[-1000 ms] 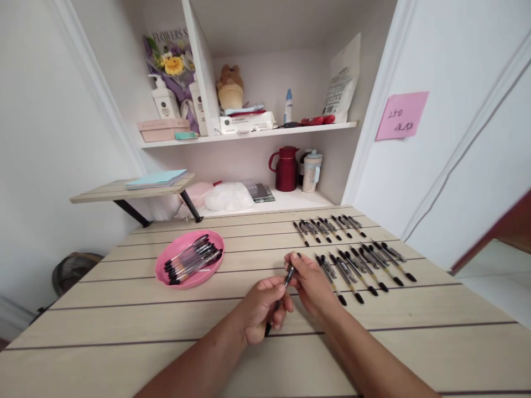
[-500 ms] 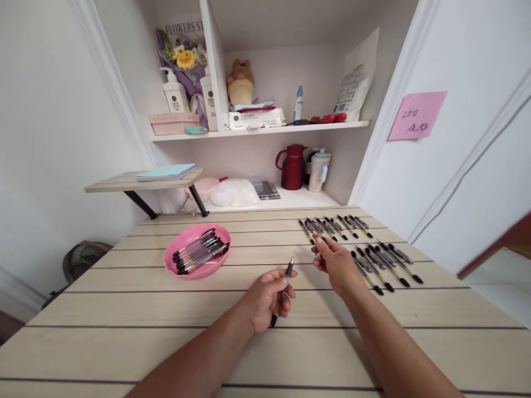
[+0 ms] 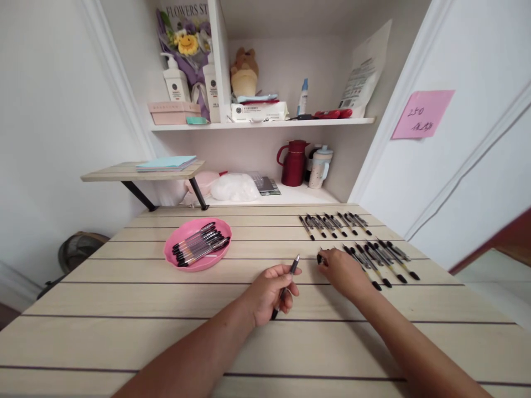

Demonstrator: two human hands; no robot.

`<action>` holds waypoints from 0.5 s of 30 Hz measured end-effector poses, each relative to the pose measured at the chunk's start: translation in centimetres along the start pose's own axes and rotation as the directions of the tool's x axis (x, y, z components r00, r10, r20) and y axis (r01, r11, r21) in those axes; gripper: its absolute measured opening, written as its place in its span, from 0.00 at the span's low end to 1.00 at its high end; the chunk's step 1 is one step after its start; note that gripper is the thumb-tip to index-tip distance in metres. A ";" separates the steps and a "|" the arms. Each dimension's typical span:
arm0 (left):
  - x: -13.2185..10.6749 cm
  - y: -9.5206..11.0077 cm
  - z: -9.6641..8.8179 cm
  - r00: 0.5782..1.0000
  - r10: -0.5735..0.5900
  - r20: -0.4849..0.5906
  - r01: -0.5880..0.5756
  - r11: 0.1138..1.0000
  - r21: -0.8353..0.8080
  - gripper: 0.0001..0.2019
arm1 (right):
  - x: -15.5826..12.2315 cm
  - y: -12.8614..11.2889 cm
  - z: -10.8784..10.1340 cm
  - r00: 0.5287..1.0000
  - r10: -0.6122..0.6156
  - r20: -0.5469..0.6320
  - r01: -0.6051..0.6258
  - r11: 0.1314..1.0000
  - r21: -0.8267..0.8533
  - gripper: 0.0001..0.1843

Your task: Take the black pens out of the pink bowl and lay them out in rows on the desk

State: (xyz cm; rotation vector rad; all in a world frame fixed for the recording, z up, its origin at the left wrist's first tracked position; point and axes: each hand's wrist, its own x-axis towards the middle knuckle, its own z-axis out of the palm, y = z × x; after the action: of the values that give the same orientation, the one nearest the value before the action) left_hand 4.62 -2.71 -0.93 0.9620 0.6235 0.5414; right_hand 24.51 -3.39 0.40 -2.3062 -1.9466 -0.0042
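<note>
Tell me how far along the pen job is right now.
Done: two rows of pens lie lined up on the table. In hand: the left hand holds one pen; the right hand rests at the near row's left end. Left: a batch of pens in the pink tray.

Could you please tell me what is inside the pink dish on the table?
The pink dish holds a loose bundle of pens, lying side by side. The dish floor beneath them is covered, so anything under the pens cannot be seen.

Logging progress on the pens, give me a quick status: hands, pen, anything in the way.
Left hand grips uncapped pen, tip up. Right hand down at near pen row, hiding its left end. Pink tray off left, nothing blocking.
</note>
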 end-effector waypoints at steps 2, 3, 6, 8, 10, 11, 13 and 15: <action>0.0 0.0 0.0 1.000 0.003 -0.002 -0.003 1.000 0.002 0.18 | 0.0 -0.4 0.3 1.000 -0.011 0.016 0.012 0.998 -0.066 0.08; 0.0 0.0 0.1 1.000 0.003 0.000 -0.003 1.000 0.004 0.18 | 0.0 -0.5 0.5 1.000 -0.007 0.021 0.008 0.996 -0.087 0.09; 0.0 -0.1 0.0 1.000 0.004 0.013 -0.004 1.000 0.012 0.17 | 0.2 -0.6 0.9 1.000 0.008 0.015 -0.006 0.992 -0.122 0.10; 0.0 -0.1 0.0 1.000 0.001 0.019 -0.001 1.000 0.016 0.17 | 0.2 -0.5 1.1 1.000 0.016 0.009 -0.015 0.992 -0.128 0.11; 0.0 -0.1 0.0 1.000 -0.009 0.024 0.008 1.000 0.018 0.17 | 0.2 -0.4 1.2 1.000 0.023 0.000 -0.023 0.993 -0.116 0.11; 0.0 -0.1 0.0 1.000 -0.012 0.025 0.012 1.000 0.019 0.17 | 0.1 -0.3 1.2 1.000 0.027 -0.012 -0.028 0.994 -0.101 0.11; 0.0 -0.1 0.0 1.000 -0.011 0.026 0.011 1.000 0.019 0.17 | -0.1 -0.2 0.8 0.997 0.046 -0.058 -0.048 0.998 -0.034 0.11; 0.0 -0.1 0.1 1.000 -0.004 0.021 0.004 1.000 0.015 0.16 | -0.5 -0.5 0.3 0.991 0.083 -0.101 -0.068 0.987 0.143 0.12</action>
State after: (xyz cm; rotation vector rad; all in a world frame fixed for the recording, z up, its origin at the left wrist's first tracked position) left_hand 4.67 -2.86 -1.00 0.9791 0.6114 0.5233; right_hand 23.97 -3.75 0.15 -2.2393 -1.7497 0.0150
